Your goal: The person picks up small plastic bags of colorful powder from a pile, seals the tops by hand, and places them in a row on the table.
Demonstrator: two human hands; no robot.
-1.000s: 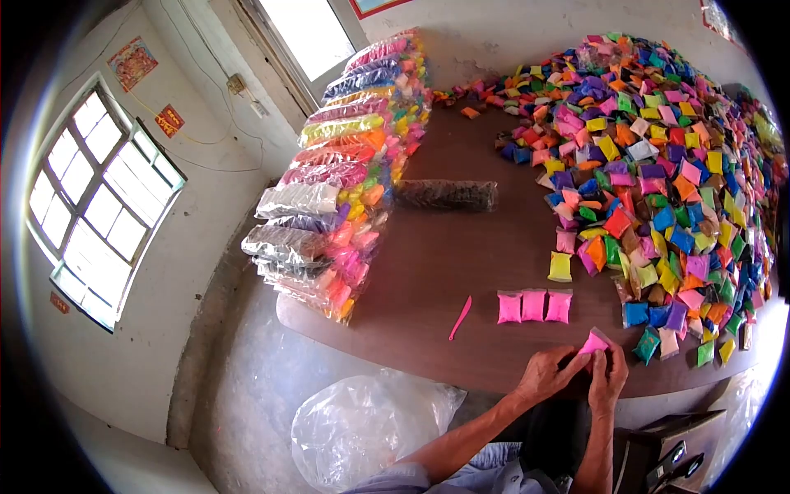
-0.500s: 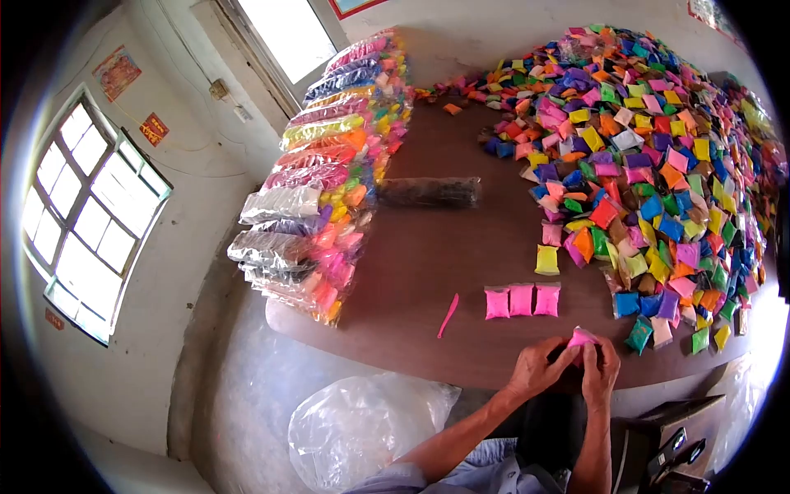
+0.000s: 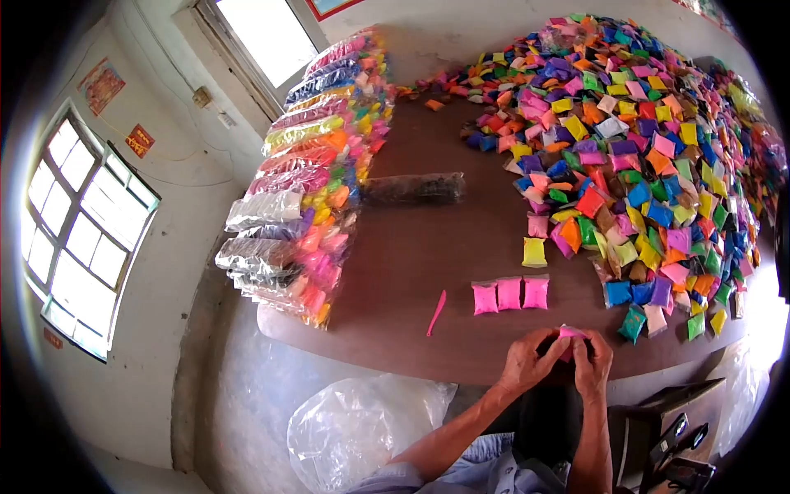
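Observation:
Between the fingertips of my left hand (image 3: 528, 359) and my right hand (image 3: 592, 363) is a small pink packet (image 3: 571, 333), pinched from both sides at the table's near edge. My fingers cover most of it. Just beyond my hands, three pink packets (image 3: 510, 293) lie side by side in a row. A pink plastic knife-like stick (image 3: 437, 313) lies to their left. Above the row, a single yellow packet (image 3: 534, 253) sits on the brown table (image 3: 395, 280).
A large heap of coloured packets (image 3: 650, 181) covers the table's right side. Long clear bags (image 3: 284, 177) filled with packets are stacked on the left, beside a dark wrapped roll (image 3: 415, 188). A clear plastic bag (image 3: 362, 428) lies below the table, and a wooden box (image 3: 675, 420) stands at right.
The whole view has shifted slightly, so the table's contents appear a little further left. Both hands still pinch the pink packet, which now shows less between the fingers.

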